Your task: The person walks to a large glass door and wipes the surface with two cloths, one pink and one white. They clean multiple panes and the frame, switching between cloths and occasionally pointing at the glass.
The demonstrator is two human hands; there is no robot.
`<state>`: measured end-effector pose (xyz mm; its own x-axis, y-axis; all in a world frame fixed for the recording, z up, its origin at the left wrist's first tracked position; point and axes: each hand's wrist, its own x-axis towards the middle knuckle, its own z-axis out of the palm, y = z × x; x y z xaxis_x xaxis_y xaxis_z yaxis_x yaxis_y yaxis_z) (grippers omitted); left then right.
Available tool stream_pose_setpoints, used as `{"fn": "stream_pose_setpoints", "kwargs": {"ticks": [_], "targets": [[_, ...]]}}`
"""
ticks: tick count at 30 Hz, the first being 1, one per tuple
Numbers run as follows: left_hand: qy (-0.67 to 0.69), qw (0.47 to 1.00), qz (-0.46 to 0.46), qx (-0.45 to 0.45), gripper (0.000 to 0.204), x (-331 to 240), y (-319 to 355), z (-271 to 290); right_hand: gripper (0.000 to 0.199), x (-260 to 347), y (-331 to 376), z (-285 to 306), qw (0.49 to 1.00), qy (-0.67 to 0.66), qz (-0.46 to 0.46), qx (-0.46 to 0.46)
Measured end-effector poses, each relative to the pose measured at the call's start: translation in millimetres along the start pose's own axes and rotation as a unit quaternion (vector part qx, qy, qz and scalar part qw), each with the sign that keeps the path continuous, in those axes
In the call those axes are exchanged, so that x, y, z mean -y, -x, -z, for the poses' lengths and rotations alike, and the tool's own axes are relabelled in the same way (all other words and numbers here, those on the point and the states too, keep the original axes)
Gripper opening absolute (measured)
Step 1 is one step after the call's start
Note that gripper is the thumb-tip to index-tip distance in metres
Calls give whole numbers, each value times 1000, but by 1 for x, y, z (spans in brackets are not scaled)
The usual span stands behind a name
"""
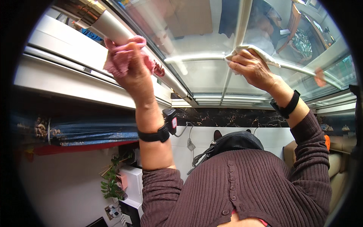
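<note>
My left hand (134, 75) is closed round a bunched pink cloth (120, 60), which presses against the white pole (111, 30) at the upper left. A white cloth (261, 53) is gripped in my right hand (254, 70), raised against the glass door (204, 75) near where its white glazing bars (211, 56) cross. Part of the white cloth sticks out flat to the right of the fingers. Both arms reach up and apart, with a black strap round each wrist.
A blue curtain (94, 128) hangs at the left, below the white window frame (49, 75). A green plant (109, 183) stands by a white box-shaped unit (132, 181). Dark marbled stone (227, 117) runs along the door's foot. A beige sofa (336, 166) is at the right.
</note>
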<state>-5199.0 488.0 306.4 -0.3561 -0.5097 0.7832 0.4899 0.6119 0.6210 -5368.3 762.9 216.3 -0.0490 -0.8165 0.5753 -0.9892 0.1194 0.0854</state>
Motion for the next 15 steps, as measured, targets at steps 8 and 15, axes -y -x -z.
{"fn": "stream_pose_setpoints", "kwargs": {"ticks": [8,15], "targets": [[32,980,190,-47,41,60,70,-6,42,7,74,11,968,-139,-208,-17],[17,933,358,-41,38,112,153,-2,44,14,118,15,864,-294,-401,-79]]}}
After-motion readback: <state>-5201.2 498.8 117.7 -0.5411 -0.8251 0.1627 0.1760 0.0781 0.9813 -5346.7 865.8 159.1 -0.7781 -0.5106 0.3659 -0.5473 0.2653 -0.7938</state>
